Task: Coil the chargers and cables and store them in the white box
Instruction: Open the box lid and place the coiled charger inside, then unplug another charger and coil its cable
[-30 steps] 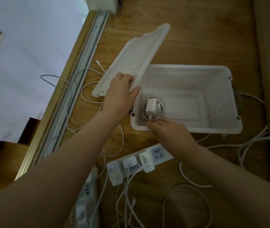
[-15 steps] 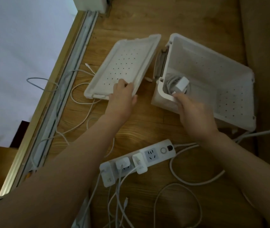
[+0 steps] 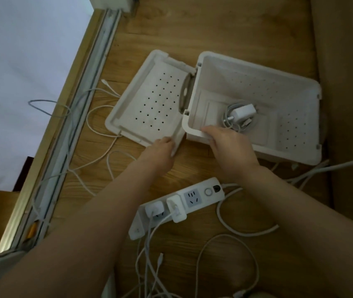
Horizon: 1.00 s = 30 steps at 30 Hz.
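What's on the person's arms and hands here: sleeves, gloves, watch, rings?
Nothing worn shows. The left hand and right hand are ungloved. The left forearm and right forearm are bare to the frame edge, so no sleeve or cuff is in view. No watch or bracelet at either wrist. No ring shows on the visible fingers, though some are hidden and the light is dim.

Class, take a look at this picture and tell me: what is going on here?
A person is packing chargers away on a wooden floor. The left hand grips the near edge of the perforated lid, which lies inside-up beside the white box. The right hand grips the box's near rim. One coiled charger with its cable lies inside the box. Two more chargers sit plugged into the power strip, and loose white cables trail over the floor.
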Tool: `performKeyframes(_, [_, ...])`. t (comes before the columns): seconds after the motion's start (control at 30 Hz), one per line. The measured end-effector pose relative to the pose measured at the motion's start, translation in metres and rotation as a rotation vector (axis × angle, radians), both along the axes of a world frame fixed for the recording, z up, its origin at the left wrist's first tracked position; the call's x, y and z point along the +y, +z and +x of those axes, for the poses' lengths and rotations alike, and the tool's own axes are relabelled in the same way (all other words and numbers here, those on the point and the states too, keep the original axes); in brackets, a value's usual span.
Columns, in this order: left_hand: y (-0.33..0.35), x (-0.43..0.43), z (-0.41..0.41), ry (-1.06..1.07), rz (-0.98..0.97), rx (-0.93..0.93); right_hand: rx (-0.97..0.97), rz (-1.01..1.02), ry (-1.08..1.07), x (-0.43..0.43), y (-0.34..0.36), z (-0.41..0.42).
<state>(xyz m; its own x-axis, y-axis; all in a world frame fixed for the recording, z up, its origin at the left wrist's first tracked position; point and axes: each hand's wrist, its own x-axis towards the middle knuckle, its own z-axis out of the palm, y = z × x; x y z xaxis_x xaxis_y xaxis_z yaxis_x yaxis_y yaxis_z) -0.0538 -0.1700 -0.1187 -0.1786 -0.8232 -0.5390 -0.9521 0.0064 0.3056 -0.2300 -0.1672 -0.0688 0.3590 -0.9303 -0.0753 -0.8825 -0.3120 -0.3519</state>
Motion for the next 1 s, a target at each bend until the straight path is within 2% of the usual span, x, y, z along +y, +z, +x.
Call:
performKeyframes(0.13, [0.020, 0.007, 0.007, -0.058, 0.049, -0.074, -0.062, 0.048, -0.078, 0.004, -0.002, 0.007])
performKeyframes(0.2, [0.037, 0.023, 0.015, -0.060, -0.088, -0.041, -0.161, 0.002, -0.083, 0.014, -0.001, 0.012])
performKeyframes(0.3, [0.060, 0.063, 0.032, 0.081, -0.243, 0.130, -0.339, -0.068, 0.060, 0.047, 0.003, 0.019])
performKeyframes(0.37, [0.068, 0.093, 0.042, 0.138, -0.210, 0.174, -0.389, 0.068, 0.140, 0.076, -0.006, 0.018])
performKeyframes(0.47, [0.064, 0.126, 0.053, 0.161, -0.042, 0.197, -0.421, 0.455, 0.157, 0.104, -0.034, 0.014])
performKeyframes(0.53, [0.063, 0.137, 0.054, 0.264, 0.099, 0.281, -0.432, 0.559, 0.118, 0.116, -0.055, 0.015])
performKeyframes(0.63, [0.059, 0.139, 0.049, 0.200, 0.127, 0.202, -0.553, 0.495, -0.039, 0.124, -0.071, 0.028])
performKeyframes(0.73, [0.055, 0.136, 0.036, 0.100, 0.034, 0.099, -0.652, 0.413, -0.139, 0.134, -0.080, 0.043])
performKeyframes(0.83, [0.052, 0.132, 0.032, 0.121, -0.060, 0.053, -0.711, 0.333, -0.188, 0.139, -0.083, 0.054])
performKeyframes(1.0, [0.052, 0.127, 0.034, 0.038, -0.084, -0.009, -0.813, 0.228, -0.354, 0.141, -0.085, 0.071])
